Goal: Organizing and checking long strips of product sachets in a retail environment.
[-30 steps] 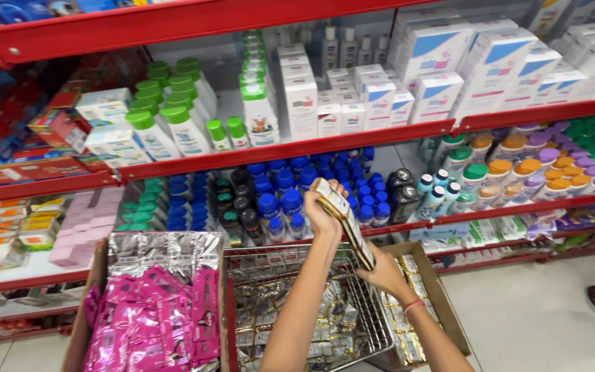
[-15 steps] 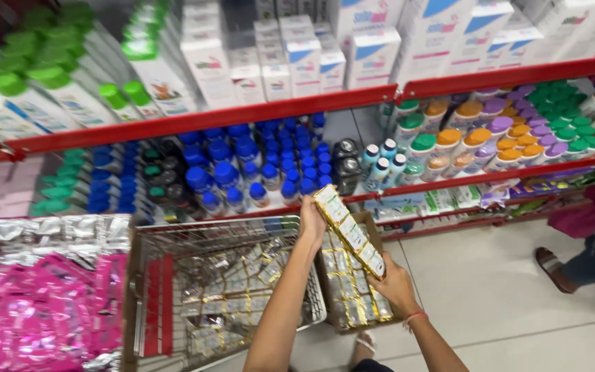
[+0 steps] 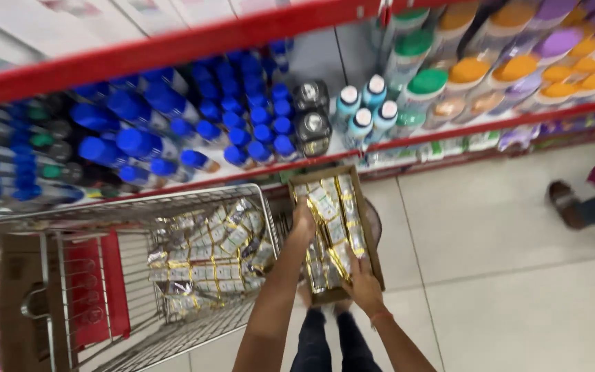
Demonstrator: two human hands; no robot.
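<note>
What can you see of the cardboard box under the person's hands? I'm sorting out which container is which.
The cardboard box is a shallow, open-topped brown tray, seen from above, long side running away from the person. It sits low beside the wire cart, in front of the bottom shelf. Shiny gold and silver sachet strips fill it. The left hand and right hand rest on the strips inside.

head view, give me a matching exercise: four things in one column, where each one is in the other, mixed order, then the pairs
Things:
1. cardboard box
2. wire cart
3. blue-capped bottles
4. sandalled foot

Places:
A. on the floor at the right edge
B. on the shelf behind the red rail
C. under both hands, full of gold sachets
D. left of the box, sachets heaped inside

Pairs: 1-C, 2-D, 3-B, 4-A
</note>
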